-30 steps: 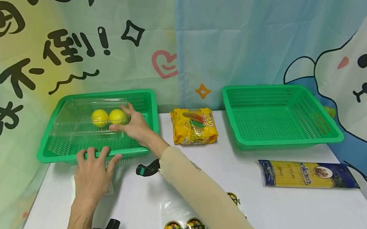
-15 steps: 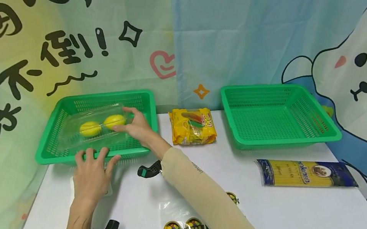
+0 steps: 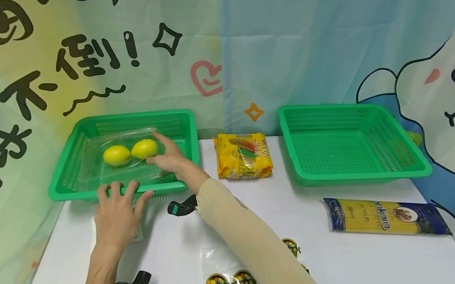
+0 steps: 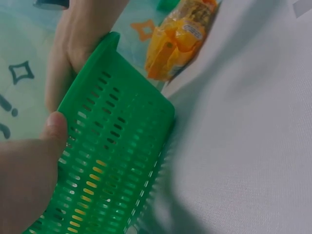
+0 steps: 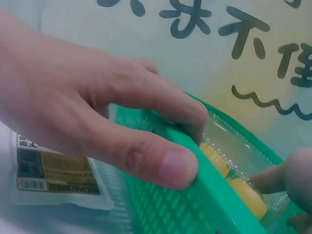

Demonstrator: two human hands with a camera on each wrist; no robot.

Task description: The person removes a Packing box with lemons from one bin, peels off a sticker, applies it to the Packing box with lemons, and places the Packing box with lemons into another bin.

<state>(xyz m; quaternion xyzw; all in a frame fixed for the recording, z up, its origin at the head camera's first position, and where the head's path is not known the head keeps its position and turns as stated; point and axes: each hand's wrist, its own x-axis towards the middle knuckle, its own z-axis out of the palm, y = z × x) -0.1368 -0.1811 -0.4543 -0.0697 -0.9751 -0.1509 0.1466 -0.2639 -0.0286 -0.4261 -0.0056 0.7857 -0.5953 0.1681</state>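
A clear plastic box [image 3: 95, 171] with two lemons [image 3: 117, 155] inside lies in the left green basket [image 3: 81, 196]. My right hand [image 3: 169, 158] holds the right end of this box, thumb at its near side and fingers towards the far side. My left hand [image 3: 118, 221] grips the basket's front rim; in the right wrist view its fingers [image 5: 192, 114] bend over the rim and the thumb lies outside. The left wrist view has the left hand [image 4: 29, 173] at the same rim, with lemon yellow showing through the slots. The right fingertips are partly hidden.
A second green basket [image 3: 357, 177] stands at the right, with a yellow snack packet [image 3: 243, 156] between the baskets. A pasta packet [image 3: 386, 216] and a sheet of round stickers [image 3: 215, 261] lie nearer. A labelled pouch [image 5: 58, 170] sits below the left hand.
Turned by my right hand, the clear box has tilted down from a steeper angle and lies flatter. The lemons have shifted inside it. My left hand stays on the rim.
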